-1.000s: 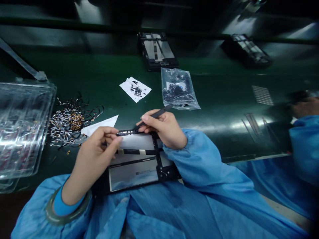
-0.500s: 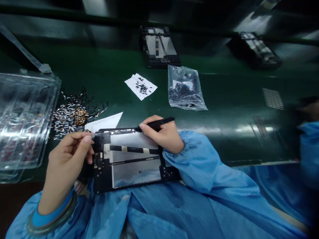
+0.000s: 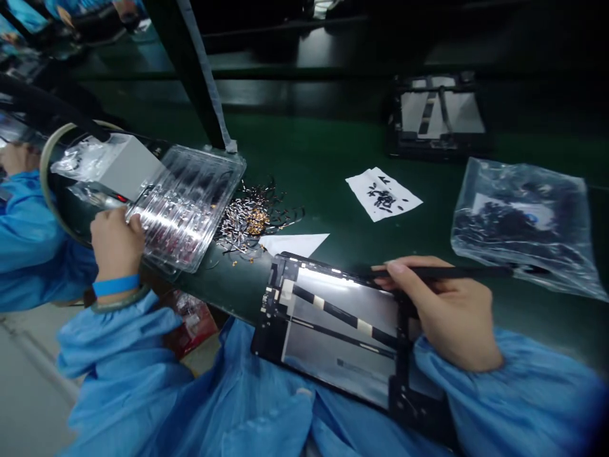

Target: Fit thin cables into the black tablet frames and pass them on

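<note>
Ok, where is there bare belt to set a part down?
Bare green belt lies between the clear tray, the printed paper and the far frame. A smaller patch sits between that paper and the bag. Crowded: the connector pile and open tablet.

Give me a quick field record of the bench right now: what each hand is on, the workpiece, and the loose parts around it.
Left hand: at the near edge of the clear plastic blister tray, touching it
Right hand: shut on a thin black stylus-like tool, resting on the workpiece
Workpiece: open black tablet frame with silver panels, at the edge of the green bench
Loose parts: pile of small flex strips beside the tray
Also: white paper scrap with black bits; clear bag of dark parts; second frame behind
</note>
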A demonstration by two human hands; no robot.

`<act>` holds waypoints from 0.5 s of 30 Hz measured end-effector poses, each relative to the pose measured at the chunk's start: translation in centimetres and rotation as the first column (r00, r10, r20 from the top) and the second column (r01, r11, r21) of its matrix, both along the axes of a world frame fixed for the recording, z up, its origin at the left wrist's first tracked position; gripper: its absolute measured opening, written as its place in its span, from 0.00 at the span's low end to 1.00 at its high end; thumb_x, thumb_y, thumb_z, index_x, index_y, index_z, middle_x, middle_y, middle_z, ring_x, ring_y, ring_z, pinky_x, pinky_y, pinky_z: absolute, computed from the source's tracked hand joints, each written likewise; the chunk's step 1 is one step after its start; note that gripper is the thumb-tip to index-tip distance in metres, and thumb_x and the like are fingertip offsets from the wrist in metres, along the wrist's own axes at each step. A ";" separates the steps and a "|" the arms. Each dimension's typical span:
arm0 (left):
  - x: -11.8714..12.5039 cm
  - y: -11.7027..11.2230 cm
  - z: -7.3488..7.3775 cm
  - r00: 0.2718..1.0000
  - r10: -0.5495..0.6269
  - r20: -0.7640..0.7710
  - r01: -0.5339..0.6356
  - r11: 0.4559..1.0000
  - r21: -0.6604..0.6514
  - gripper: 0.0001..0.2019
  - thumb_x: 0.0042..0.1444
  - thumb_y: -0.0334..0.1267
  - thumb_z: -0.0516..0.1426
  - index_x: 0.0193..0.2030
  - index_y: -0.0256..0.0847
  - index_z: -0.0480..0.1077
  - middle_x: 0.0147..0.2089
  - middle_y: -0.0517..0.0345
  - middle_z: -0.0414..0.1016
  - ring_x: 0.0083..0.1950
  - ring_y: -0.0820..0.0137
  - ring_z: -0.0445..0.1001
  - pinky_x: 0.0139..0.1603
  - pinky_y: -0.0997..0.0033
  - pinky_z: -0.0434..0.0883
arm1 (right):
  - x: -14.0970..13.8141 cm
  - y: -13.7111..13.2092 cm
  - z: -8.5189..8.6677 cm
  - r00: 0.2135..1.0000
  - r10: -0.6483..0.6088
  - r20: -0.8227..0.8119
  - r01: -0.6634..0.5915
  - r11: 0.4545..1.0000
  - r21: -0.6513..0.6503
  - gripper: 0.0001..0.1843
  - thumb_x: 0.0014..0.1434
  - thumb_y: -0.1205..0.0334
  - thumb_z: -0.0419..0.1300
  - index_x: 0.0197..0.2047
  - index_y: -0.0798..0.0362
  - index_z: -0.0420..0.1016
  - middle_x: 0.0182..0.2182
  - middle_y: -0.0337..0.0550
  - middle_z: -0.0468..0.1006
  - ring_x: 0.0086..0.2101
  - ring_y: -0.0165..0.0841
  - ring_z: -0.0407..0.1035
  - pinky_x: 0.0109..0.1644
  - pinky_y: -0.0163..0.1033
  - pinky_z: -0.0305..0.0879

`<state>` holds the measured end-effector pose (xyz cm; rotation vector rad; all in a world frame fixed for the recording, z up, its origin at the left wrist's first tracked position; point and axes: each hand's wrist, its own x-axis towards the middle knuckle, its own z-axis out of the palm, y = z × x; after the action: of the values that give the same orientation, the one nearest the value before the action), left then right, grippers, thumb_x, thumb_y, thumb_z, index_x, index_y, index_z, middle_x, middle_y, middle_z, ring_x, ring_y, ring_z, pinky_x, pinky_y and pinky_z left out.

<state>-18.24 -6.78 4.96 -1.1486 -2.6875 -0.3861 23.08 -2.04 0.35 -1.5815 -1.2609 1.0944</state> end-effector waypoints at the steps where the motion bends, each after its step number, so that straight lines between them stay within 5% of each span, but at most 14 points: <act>1: -1.1 0.5 -0.2 1.000 0.015 0.025 -0.015 1.000 -0.021 0.21 0.54 0.36 0.53 0.51 0.24 0.73 0.44 0.36 0.74 0.55 0.47 0.68 0.60 0.41 0.62 | 0.0 0.0 -0.1 1.000 0.002 0.005 -0.002 1.000 -0.004 0.17 0.43 0.45 0.69 0.27 0.51 0.79 0.25 0.43 0.82 0.26 0.33 0.78 0.32 0.34 0.77; 8: -3.9 1.8 -0.6 0.989 0.024 0.146 -0.034 0.998 0.060 0.08 0.47 0.40 0.60 0.30 0.38 0.71 0.22 0.62 0.58 0.43 0.58 0.69 0.58 0.51 0.63 | 0.2 0.2 -0.2 0.999 -0.009 -0.031 0.009 1.000 -0.015 0.13 0.45 0.50 0.71 0.27 0.51 0.80 0.26 0.46 0.82 0.25 0.34 0.77 0.29 0.35 0.75; 15: -4.1 1.4 -1.1 0.977 -0.037 0.211 -0.018 0.967 0.254 0.10 0.49 0.42 0.58 0.22 0.42 0.65 0.21 0.63 0.50 0.42 0.60 0.66 0.58 0.52 0.62 | -0.1 0.2 0.1 0.996 -0.014 -0.084 0.018 0.998 0.056 0.10 0.47 0.54 0.70 0.27 0.51 0.79 0.25 0.45 0.82 0.22 0.33 0.76 0.28 0.36 0.75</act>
<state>-22.34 -5.39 3.89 -1.0999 -2.7045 -0.8760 23.00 -1.84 0.42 -1.4862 -1.2116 1.0939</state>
